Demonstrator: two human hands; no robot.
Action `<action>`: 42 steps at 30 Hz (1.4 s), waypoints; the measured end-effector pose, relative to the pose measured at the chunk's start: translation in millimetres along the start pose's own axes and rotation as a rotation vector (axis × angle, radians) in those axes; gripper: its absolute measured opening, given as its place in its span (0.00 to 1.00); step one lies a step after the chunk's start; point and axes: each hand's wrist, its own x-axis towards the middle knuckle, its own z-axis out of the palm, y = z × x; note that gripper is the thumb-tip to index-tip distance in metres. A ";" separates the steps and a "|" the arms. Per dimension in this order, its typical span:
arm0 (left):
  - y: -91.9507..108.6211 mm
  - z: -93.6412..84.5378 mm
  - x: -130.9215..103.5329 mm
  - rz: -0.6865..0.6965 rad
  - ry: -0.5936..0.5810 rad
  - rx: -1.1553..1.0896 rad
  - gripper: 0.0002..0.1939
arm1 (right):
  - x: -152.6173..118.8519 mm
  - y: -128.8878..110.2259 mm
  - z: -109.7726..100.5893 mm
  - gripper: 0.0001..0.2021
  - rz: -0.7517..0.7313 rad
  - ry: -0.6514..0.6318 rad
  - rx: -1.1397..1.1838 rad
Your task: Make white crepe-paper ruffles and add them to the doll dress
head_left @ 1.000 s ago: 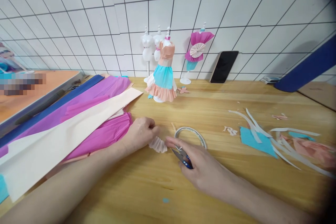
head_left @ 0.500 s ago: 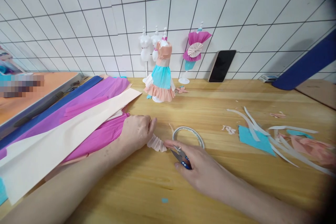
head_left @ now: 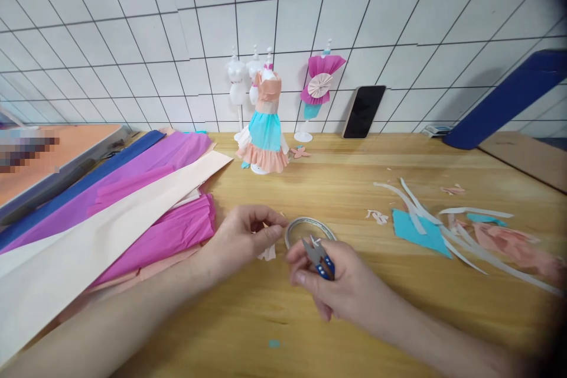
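Observation:
My left hand (head_left: 248,236) is closed, thumb and index finger together over a short pale pink ruffled strip of crepe paper (head_left: 267,252) that is partly covered by the fingers. In my right hand (head_left: 341,277) lies a pair of thread snips (head_left: 325,266) with blue handles, its blades pointing up and left. A roll of tape (head_left: 330,234) rests on the table just behind both hands. Further back stands a small dress form in a peach and turquoise ruffled dress (head_left: 267,130).
Magenta crepe paper (head_left: 177,236) and a long cream sheet (head_left: 110,218) lie at left. Behind are white dress forms (head_left: 237,80), one with a magenta top (head_left: 316,94), and a phone (head_left: 364,112) leaning on the wall. White strips (head_left: 469,242) and turquoise paper (head_left: 419,233) lie at right.
The left hand has turned from a fist to a thumb-and-finger pinch and moved right over the strip. The right hand has drawn slightly right and lifted the snips' blades off the strip.

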 end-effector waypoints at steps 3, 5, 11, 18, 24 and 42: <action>-1.0 3.0 -0.6 0.009 -0.067 -0.130 0.13 | -5.4 -2.7 2.7 0.06 0.032 -0.074 -0.030; -1.1 4.1 -1.8 0.022 -0.092 -0.162 0.12 | -6.6 -2.8 3.6 0.06 0.044 -0.104 -0.049; -1.9 8.3 -5.1 -0.008 -0.171 -0.175 0.08 | -1.7 1.6 3.1 0.05 0.018 -0.135 -0.028; 4.6 12.3 -11.3 -0.029 -0.113 -0.031 0.09 | -3.5 0.1 -13.5 0.11 -0.316 -0.088 0.325; -0.5 33.7 -30.8 0.435 -0.345 0.592 0.10 | 8.9 6.0 -31.9 0.16 -0.304 -0.066 0.530; -2.5 48.6 -17.5 0.017 0.081 -0.323 0.10 | -11.2 4.3 6.1 0.42 -0.289 0.108 -0.153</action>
